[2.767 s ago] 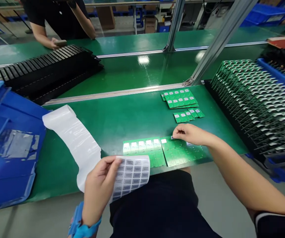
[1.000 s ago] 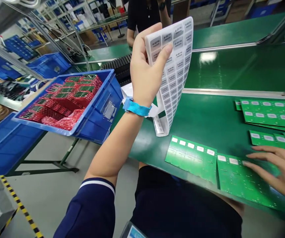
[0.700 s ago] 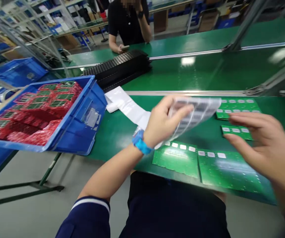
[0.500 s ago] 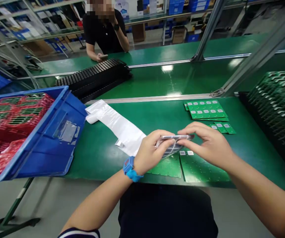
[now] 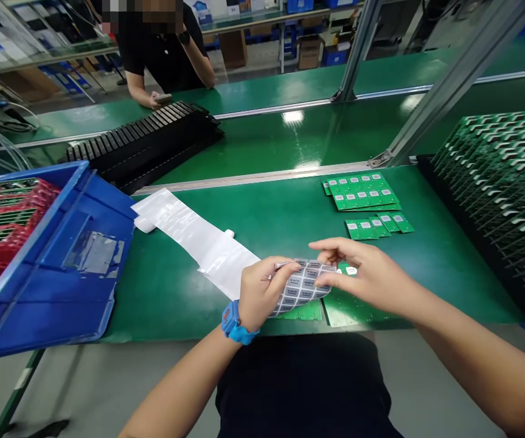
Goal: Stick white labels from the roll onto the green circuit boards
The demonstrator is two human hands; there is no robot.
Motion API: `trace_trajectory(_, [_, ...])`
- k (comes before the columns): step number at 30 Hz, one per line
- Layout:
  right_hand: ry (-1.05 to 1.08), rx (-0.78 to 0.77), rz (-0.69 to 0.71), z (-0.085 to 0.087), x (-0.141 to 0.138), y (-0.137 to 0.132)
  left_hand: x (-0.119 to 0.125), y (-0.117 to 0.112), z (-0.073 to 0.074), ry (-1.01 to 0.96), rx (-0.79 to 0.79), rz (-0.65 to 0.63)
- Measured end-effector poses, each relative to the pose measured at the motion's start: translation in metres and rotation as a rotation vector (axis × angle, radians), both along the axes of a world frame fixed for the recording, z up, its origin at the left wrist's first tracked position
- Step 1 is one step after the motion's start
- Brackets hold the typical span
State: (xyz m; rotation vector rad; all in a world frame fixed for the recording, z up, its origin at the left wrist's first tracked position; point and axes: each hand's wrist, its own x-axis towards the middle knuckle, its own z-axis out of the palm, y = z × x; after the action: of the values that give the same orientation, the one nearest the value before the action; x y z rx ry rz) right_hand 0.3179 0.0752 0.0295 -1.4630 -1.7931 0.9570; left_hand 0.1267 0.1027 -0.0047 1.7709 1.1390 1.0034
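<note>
My left hand (image 5: pixel 262 286) pinches a curled sheet of small grey printed labels (image 5: pixel 301 287) above the bench. My right hand (image 5: pixel 365 274) is spread just to its right, with the thumb near the sheet's right edge and the fingers apart. Beneath both hands lie green circuit board panels (image 5: pixel 347 311) with white label patches, partly hidden by my hands and the sheet. A long white backing strip (image 5: pixel 189 232) runs from the sheet's left side across the green bench top (image 5: pixel 175 310).
Stacked green boards (image 5: pixel 362 193) and smaller strips (image 5: pixel 369 228) lie beyond my hands. A rack of upright boards (image 5: pixel 494 182) stands at right, and a blue crate (image 5: pixel 56 267) holds red-wrapped boards at left. Past a metal rail, a co-worker (image 5: pixel 162 55) stands beside black racks (image 5: pixel 143 135).
My raised left hand has come down over the bench with the label sheet. The view has swung right, and my right hand has moved from the panels to the sheet, then opened slightly.
</note>
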Motion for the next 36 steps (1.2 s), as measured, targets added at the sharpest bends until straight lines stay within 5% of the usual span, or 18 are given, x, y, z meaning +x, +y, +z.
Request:
trace_trajectory(7, [-0.057,0.129,0.044,-0.004,0.004,-0.003,0.000,-0.004,-0.006,0.126,0.114,-0.073])
trace_trajectory(12, [-0.077,0.197,0.101,-0.002,0.018,-0.008,0.005,-0.006,-0.004,0.247,0.012,0.072])
trace_trajectory(16, [-0.080,-0.104,-0.015,-0.003,0.068,0.005,-0.004,-0.007,-0.001,0.238,-0.101,0.060])
trace_trajectory(19, [-0.222,-0.427,0.072,-0.019,0.104,0.016,-0.014,-0.012,0.001,0.229,-0.158,-0.035])
trace_trajectory(22, [-0.340,-0.538,0.162,-0.038,0.118,0.020,-0.021,-0.019,0.003,0.244,-0.226,-0.103])
trace_trajectory(30, [-0.400,-0.470,0.128,-0.053,0.108,0.014,-0.027,-0.026,0.005,0.256,-0.299,-0.076])
trace_trajectory(36, [-0.485,-0.218,-0.044,-0.053,0.108,-0.005,-0.026,-0.030,0.004,0.193,-0.234,-0.170])
